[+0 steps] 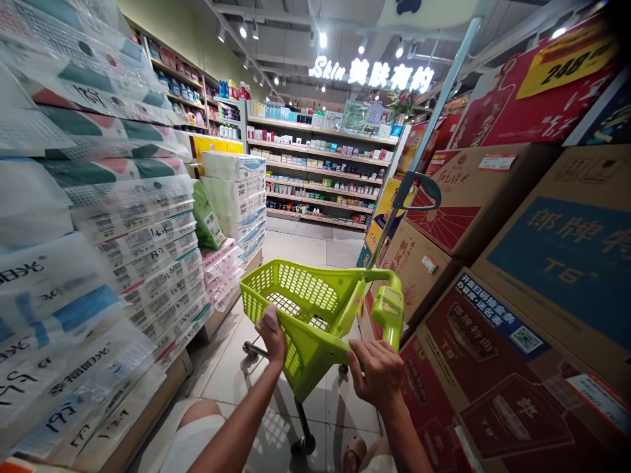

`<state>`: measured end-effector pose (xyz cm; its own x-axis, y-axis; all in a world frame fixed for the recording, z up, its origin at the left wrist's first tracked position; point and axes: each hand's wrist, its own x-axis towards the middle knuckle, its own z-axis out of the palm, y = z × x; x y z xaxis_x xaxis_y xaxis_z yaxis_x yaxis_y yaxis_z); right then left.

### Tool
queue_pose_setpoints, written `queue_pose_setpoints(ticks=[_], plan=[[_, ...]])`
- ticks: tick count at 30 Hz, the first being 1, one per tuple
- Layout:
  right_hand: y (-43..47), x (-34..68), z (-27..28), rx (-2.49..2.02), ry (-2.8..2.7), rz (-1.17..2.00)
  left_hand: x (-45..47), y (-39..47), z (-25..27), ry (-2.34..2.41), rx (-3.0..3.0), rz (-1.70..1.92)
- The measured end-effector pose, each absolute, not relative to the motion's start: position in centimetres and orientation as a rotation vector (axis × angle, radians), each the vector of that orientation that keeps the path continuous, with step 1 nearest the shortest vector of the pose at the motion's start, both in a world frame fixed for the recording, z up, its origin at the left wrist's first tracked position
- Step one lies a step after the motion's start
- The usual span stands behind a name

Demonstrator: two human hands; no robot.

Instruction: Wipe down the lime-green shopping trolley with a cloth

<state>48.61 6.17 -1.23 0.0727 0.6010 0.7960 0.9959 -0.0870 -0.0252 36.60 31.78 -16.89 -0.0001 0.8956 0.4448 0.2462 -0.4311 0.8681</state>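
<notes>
Because the green cart at lower middle has wheels, the left hand and right hand hold its edges, probably to steady it.

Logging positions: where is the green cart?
The green cart stands lower centre in the head view, between stacked packs at left and cartons at right.

Your left hand covers a stretch of the near rim of the green cart, and your right hand hides part of its handle. The bottom edge cuts off both your forearms and your sandal. You see the paper packs cropped at left and the boxes at right; labels on the far shelves are too small to read.
</notes>
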Motion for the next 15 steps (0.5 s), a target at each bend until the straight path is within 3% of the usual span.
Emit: queue_pose_setpoints(ticks=[4, 11, 15], plan=[[6.0, 49.2, -1.2, -1.715, -1.646, -0.860, 36.8, 29.2, -19.4, 1.149, 1.728, 1.560], [5.6, 50.1, -1.1, -1.671, -1.692, -0.864, 33.3, 34.8, -17.7, 1.206, 1.923, 1.583], [5.7, 50.3, -1.3, -1.665, -1.676, -0.875, 34.1, 28.9, -17.7, 0.952, 2.123, 1.523]])
